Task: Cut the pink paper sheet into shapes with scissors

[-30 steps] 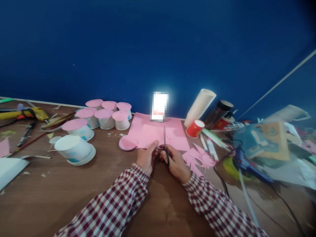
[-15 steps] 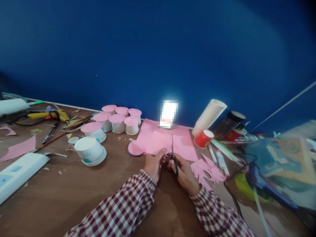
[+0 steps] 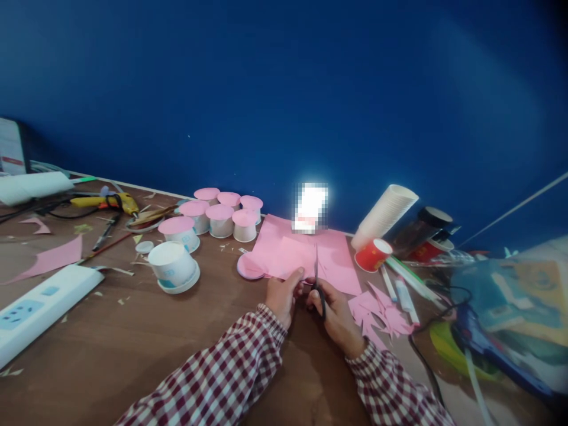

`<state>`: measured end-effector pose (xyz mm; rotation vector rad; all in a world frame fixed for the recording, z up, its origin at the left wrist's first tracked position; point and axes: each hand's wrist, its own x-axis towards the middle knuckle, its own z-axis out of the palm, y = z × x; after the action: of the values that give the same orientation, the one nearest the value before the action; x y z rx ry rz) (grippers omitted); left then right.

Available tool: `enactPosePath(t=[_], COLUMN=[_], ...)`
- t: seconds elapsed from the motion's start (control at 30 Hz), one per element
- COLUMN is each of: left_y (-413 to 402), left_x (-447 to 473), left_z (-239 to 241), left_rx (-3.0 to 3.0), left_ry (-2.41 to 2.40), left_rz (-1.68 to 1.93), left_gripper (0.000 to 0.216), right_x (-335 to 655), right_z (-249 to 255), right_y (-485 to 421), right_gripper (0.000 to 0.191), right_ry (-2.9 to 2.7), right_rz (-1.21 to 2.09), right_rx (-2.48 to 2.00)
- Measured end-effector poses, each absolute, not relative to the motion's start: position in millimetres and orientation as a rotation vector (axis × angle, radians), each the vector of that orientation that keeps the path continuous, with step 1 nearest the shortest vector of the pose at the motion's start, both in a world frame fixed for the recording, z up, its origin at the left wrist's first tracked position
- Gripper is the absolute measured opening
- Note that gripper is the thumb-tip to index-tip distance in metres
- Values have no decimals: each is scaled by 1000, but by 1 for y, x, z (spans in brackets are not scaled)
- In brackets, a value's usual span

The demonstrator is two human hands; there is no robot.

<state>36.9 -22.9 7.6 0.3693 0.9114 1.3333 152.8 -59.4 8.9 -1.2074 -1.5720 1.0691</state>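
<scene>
My right hand (image 3: pixel 335 310) is closed round the black handles of a pair of scissors (image 3: pixel 316 278), whose blades point up and away from me at the paper's right side. Between thumb and fingers, my left hand (image 3: pixel 284 294) pinches the near edge of a piece of pink paper (image 3: pixel 290 255). Larger pink sheets (image 3: pixel 339 251) lie flat beneath it. Round pink cutouts (image 3: pixel 247 266) rest at the left of the sheets. Jagged pink scraps (image 3: pixel 377 313) are heaped right of my right hand. My fingertips partly hide the paper's near edge.
White tubs topped with pink discs (image 3: pixel 220 220) stand at the back left, an uncovered tub (image 3: pixel 171 266) nearer. A white power strip (image 3: pixel 48 307) and yellow glue gun (image 3: pixel 106 202) lie left. Right are stacked paper cups (image 3: pixel 384 216), a red cup (image 3: pixel 373 255) and a blue glue gun (image 3: pixel 492 352).
The view has turned slightly left, so everything sits further right, and a phone-like screen now shows at the far left. Both hands keep their hold on the paper and scissors.
</scene>
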Motion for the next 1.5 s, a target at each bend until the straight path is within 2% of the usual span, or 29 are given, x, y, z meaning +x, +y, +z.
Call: enactPosePath(t=[1.5], left_y=[-25], left_x=[38], left_z=[8], left_rx=[356], left_ry=[900], left_rz=[1317], left_gripper=[28], right_x=[152], right_z=[9], right_y=[-59], right_gripper=[35], right_ry=[-1584], right_rz=[1038], right_rx=[-1233])
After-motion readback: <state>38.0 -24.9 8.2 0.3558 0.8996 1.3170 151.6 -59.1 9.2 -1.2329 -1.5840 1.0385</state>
